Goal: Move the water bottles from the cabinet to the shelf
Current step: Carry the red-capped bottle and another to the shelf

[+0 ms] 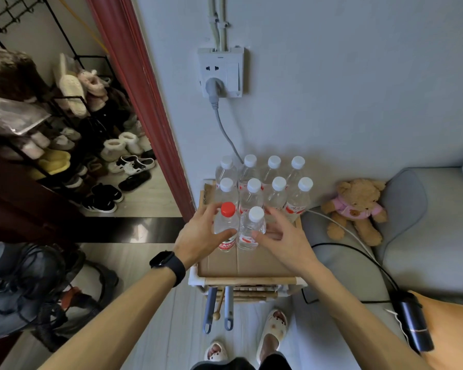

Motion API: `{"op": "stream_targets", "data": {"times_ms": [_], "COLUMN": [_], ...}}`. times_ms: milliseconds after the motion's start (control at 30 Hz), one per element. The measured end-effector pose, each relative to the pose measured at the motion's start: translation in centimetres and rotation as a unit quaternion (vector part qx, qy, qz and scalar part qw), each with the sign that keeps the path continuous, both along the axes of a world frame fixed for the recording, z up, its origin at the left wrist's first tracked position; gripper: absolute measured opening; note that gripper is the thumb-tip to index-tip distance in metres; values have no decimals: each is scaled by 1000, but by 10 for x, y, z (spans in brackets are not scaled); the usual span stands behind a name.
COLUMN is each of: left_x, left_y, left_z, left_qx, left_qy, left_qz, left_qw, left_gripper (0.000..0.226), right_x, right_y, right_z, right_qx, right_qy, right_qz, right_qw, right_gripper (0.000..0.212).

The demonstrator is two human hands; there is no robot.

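Several clear water bottles (278, 193) with white caps stand in rows on the cardboard-covered top of a small shelf (251, 265) against the wall. In the front row stand a red-capped bottle (226, 222) and a white-capped bottle (253, 227). My left hand (198, 233) grips the red-capped bottle, thumb across its front and fingers behind it. My right hand (281, 233) is beside the white-capped bottle with its fingers spread and nearly straight. Its thumb touches the bottle's front.
A wall socket (221, 73) with a grey plug and cable hangs above the bottles. A teddy bear (356, 206) sits on the grey sofa (425, 236) to the right, with cables beside it. A shoe rack (72, 145) stands at the left. My slippered feet (270, 332) are below.
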State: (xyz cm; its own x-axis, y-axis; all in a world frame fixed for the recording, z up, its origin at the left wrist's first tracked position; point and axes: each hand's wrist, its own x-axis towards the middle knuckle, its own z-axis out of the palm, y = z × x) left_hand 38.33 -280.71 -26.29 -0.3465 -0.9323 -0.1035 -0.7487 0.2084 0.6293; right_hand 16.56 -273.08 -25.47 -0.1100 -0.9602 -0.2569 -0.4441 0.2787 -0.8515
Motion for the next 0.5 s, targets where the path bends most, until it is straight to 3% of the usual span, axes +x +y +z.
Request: {"op": "stream_targets", "data": {"times_ms": [133, 300, 500], "left_x": [0, 6, 2], "left_y": [-5, -9, -4], "left_z": [3, 8, 11], "left_qx": [1, 28, -3], "left_qy": [13, 19, 4], "left_qz": [-11, -25, -28], "left_qw": [1000, 999, 1000], "left_gripper": [56, 57, 59], "right_x": [8, 11, 10], "right_y": [-2, 3, 2], "right_z": [9, 3, 12], "right_qx": [-37, -55, -34], "right_qy": [25, 45, 79], "right_qz": [2, -6, 11], "right_qw": [999, 997, 996], "right_gripper": [46, 46, 50]}}
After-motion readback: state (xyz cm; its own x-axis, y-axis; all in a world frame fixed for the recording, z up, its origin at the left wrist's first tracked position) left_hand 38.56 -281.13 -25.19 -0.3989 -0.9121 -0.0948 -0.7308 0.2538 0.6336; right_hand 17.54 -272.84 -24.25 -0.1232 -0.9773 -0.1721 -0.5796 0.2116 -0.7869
